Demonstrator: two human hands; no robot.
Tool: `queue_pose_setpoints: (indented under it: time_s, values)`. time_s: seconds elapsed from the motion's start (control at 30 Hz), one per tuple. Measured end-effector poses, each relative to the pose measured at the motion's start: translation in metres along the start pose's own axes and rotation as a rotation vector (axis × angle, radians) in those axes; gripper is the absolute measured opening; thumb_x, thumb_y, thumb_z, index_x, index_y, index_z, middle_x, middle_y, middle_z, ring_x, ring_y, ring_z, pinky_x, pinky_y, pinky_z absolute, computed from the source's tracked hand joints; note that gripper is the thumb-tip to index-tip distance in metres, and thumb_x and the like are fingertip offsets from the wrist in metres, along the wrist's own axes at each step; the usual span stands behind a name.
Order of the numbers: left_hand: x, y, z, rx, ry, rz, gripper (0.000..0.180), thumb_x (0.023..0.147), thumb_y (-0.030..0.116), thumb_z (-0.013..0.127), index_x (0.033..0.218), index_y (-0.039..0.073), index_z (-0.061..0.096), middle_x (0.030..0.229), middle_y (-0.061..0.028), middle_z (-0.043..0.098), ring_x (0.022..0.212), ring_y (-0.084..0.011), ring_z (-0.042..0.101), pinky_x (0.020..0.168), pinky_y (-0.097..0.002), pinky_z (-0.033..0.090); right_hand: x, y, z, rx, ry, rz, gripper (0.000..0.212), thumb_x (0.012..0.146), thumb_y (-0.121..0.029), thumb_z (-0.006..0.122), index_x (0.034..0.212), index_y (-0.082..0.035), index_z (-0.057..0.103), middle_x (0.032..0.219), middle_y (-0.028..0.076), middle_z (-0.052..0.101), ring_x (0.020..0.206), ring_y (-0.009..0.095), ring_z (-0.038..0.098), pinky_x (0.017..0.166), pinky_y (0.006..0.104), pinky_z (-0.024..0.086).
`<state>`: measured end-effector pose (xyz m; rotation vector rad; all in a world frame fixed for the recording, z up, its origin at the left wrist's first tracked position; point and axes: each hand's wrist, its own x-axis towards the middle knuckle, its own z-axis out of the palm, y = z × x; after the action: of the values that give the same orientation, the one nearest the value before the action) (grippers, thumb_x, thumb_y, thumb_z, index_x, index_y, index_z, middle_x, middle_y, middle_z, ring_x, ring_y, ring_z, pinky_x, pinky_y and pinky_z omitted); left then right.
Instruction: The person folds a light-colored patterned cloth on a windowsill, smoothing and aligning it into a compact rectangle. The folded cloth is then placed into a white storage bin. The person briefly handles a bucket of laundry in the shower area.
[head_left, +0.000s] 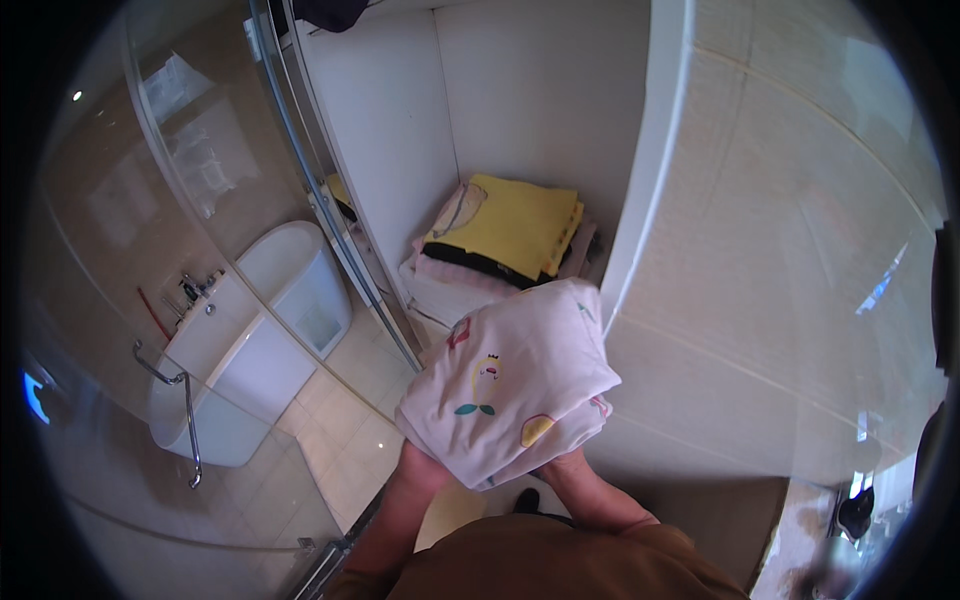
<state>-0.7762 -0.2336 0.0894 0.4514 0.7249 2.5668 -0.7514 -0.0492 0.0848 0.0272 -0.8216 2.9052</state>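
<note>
A folded pale pink cloth with printed fruit and a small yellow figure rests across both my hands, in front of an open white cupboard. My left hand supports its near left side from below. Under the near right side is my right hand. The cloth hides most of the fingers of both hands. Beyond the bundle, a stack of folded textiles lies in the cupboard, with a yellow piece on top and pink and white ones beneath.
The cupboard's white side panel stands to the right, beside a beige tiled wall. Left of the cupboard is a glass partition with a metal frame. Behind the glass stands a white bathtub with a chrome tap. A dark shoe shows below me.
</note>
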Motion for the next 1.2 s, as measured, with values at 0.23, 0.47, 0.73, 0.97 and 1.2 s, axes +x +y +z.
queue_pose_setpoints:
  time_s: [0.23,0.47,0.73,0.97,1.2]
  values:
    - [0.117,0.065,0.018,0.199,0.428,0.200,0.066,0.104,0.048,0.041,0.146,-0.002,0.046,0.145,-0.0181,0.054,0.133,-0.0344,0.054,0.115,-0.0475,0.040,0.110,-0.024,0.002,-0.233,-0.009,-0.163,0.058,0.090,-0.025,0.075,0.140,-0.007,0.051,0.135,0.010,0.059,0.126,0.025,0.056,0.107,0.0410,0.046]
    - [0.216,0.113,0.008,0.123,0.080,-0.023,0.064,0.103,0.048,0.053,0.144,-0.002,0.049,0.141,-0.0184,0.058,0.127,-0.0329,0.058,0.111,-0.0476,0.045,0.173,-0.045,0.001,-0.762,0.055,-0.460,0.051,0.091,-0.020,0.073,0.136,-0.005,0.055,0.132,0.011,0.061,0.123,0.025,0.057,0.106,0.0389,0.046]
    - [0.368,0.161,-0.011,0.271,-0.138,-0.375,0.051,0.098,0.029,0.065,0.134,-0.006,0.055,0.128,-0.0185,0.066,0.114,-0.0287,0.067,0.101,-0.0451,0.054,0.245,-0.081,0.014,-1.257,0.265,-0.810,0.044,0.091,-0.014,0.070,0.132,-0.002,0.058,0.128,0.012,0.063,0.120,0.024,0.059,0.105,0.0366,0.046]
    - [0.404,0.135,-0.080,0.547,-0.063,-0.492,0.049,0.091,0.012,0.072,0.133,-0.004,0.056,0.120,-0.0191,0.069,0.107,-0.0268,0.070,0.096,-0.0407,0.057,0.233,-0.073,-0.013,-0.564,0.288,-0.521,0.047,0.090,-0.001,0.065,0.135,-0.002,0.056,0.128,0.011,0.064,0.119,0.024,0.062,0.101,0.0350,0.050]
    - [0.402,0.144,-0.075,0.487,-0.101,-0.473,0.061,0.088,0.005,0.072,0.143,-0.003,0.046,0.130,-0.0192,0.063,0.115,-0.0288,0.066,0.101,-0.0417,0.053,0.212,-0.089,0.014,-0.332,0.426,-0.590,0.045,0.101,-0.017,0.057,0.142,-0.003,0.051,0.128,0.014,0.064,0.114,0.022,0.064,0.096,0.0340,0.052]
